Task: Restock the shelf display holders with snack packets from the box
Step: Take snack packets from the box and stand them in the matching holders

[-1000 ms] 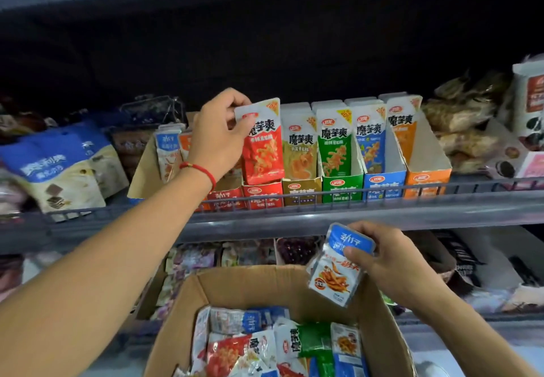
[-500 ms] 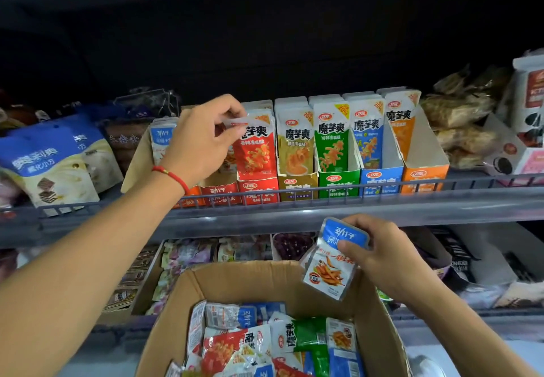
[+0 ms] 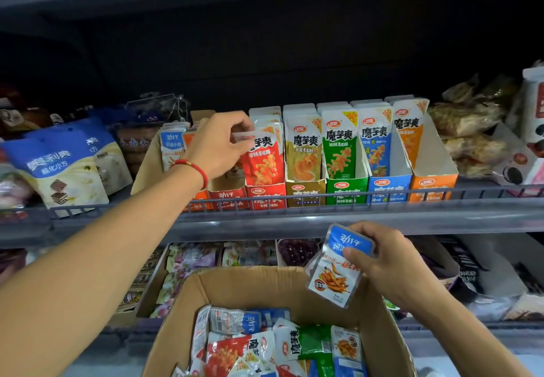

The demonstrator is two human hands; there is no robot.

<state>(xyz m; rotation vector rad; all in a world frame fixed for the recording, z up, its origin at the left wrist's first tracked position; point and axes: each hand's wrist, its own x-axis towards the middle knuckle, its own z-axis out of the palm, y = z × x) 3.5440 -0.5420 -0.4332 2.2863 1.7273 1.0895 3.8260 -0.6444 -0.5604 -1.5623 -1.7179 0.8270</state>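
Note:
My left hand (image 3: 219, 142) reaches up to the shelf and pinches the top edge of a red snack packet (image 3: 263, 161), which stands at the front of the red display holder (image 3: 266, 196). To its right stand yellow (image 3: 305, 191), green (image 3: 347, 189), blue (image 3: 388, 188) and orange (image 3: 432, 183) holders filled with matching packets. My right hand (image 3: 385, 259) holds a small stack of blue-topped packets (image 3: 338, 267) over the open cardboard box (image 3: 241, 285). Inside the box lie several mixed packets (image 3: 273, 344).
A wire rail (image 3: 323, 197) runs along the shelf front. Blue-and-white bags (image 3: 59, 167) lean at the left, clear-wrapped snacks (image 3: 468, 129) sit at the right. More holders with a blue-topped packet (image 3: 170, 145) stand behind my left hand. A lower shelf holds purple sweets (image 3: 191, 261).
My left hand lowered the red packet from above the row down into the red holder. My right hand kept the blue-topped packets roughly where they were.

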